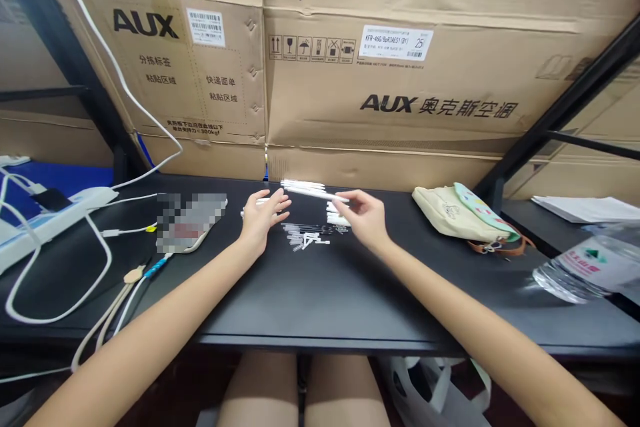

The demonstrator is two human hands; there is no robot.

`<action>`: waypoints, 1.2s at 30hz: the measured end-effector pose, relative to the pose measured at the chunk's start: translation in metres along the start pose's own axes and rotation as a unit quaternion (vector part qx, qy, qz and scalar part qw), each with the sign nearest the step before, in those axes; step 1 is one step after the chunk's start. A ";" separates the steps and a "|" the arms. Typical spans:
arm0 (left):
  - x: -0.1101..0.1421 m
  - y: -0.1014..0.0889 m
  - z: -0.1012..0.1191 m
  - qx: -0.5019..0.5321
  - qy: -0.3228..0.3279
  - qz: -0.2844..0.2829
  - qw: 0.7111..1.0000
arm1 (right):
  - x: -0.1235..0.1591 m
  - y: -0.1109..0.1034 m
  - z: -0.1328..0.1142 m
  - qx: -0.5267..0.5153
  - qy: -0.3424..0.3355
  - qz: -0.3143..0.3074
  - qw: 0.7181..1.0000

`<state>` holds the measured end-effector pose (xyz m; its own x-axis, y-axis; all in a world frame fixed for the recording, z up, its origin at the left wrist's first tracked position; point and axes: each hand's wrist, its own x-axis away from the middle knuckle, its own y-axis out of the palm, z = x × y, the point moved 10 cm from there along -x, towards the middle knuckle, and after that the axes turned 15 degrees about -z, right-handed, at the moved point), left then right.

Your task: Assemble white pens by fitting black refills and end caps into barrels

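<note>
Left hand open, fingers spread, palm toward the right hand; fingertips just below the left end of a long white stick. Right hand narrow, thumb and forefinger pinched at the right end of that stick, which lies across the gap between the hands, nearly level, above the tabletop.

Far side, between the hands: a bundle of white sticks lying side by side. Near the right hand: a short stack of white pieces. Under the left hand's fingers: a few more white sticks. Nearer, centre: small white and grey parts, scattered loose; exact kind too small to tell.

All of this sits on a black table. Left of the hands: a pixelated phone, a power strip and white cables. Right: a cloth pouch, papers and a water bottle. Behind the table: cardboard boxes printed AUX.
</note>
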<state>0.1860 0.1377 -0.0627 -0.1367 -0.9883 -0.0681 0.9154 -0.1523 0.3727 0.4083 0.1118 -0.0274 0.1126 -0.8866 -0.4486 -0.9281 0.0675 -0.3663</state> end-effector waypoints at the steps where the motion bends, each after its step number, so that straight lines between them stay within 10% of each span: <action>1: 0.000 -0.003 0.002 -0.003 0.004 0.006 1.000 | -0.011 -0.001 0.006 0.006 0.002 -0.013 1.000; 15: -0.010 0.004 0.002 -0.207 0.029 -0.078 0.975 | -0.105 0.055 0.041 0.374 0.041 -0.180 0.909; 18: -0.010 0.020 0.006 -0.308 0.050 -0.155 0.937 | -0.093 0.051 0.025 0.372 0.021 -0.170 0.912; 25: 0.015 0.065 0.000 -0.531 0.074 -0.384 0.752 | 0.000 0.051 -0.010 0.177 -0.040 -0.234 0.955; 36: 0.021 0.063 -0.014 -0.637 0.005 -0.396 0.661 | 0.031 0.056 -0.002 0.164 0.000 -0.334 0.928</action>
<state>0.2461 0.1073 -0.0538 -0.7672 -0.6038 0.2164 0.1349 -0.4818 -0.8658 0.3590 0.0877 -0.0605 0.6232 -0.7814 -0.0325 -0.4945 -0.3616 -0.7904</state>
